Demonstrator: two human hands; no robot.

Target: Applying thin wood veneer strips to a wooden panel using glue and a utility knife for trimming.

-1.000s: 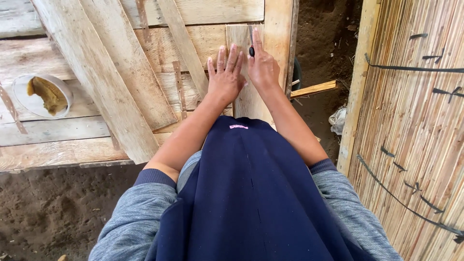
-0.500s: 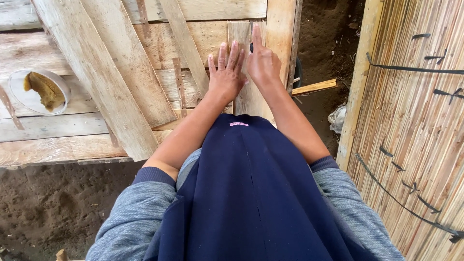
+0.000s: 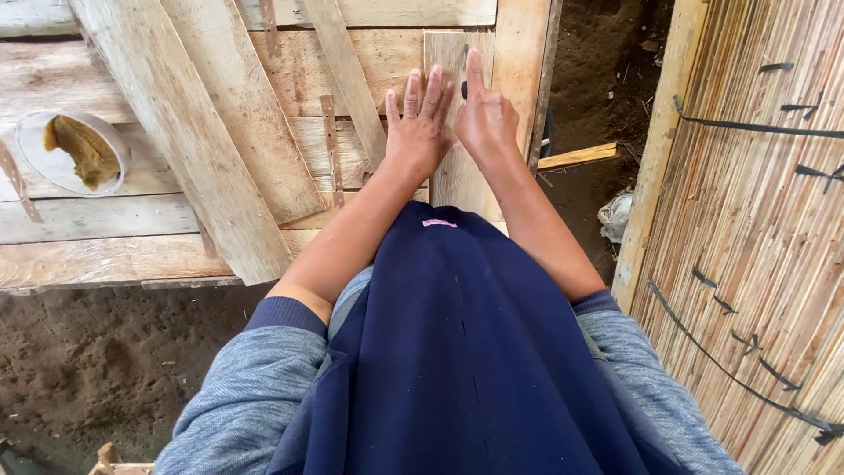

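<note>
My left hand (image 3: 418, 123) lies flat with fingers spread on a pale wooden board (image 3: 457, 176) on a rough plank worktable (image 3: 132, 220). My right hand (image 3: 483, 119) is beside it, index finger pointing along the board, with a small dark object (image 3: 464, 89) pinched under the finger. What that object is cannot be told. My forearms reach out over a dark blue apron (image 3: 466, 352).
Two loose planks (image 3: 202, 132) lie slanted across the table. A white bowl (image 3: 70, 151) with brown paste sits at the left. A bamboo-slat wall (image 3: 765, 220) stands at the right, with dirt floor (image 3: 97, 361) below and a wood offcut (image 3: 576, 158) on the ground.
Both hands stay on the board; the view has shifted slightly. The right index finger is stretched further forward.
</note>
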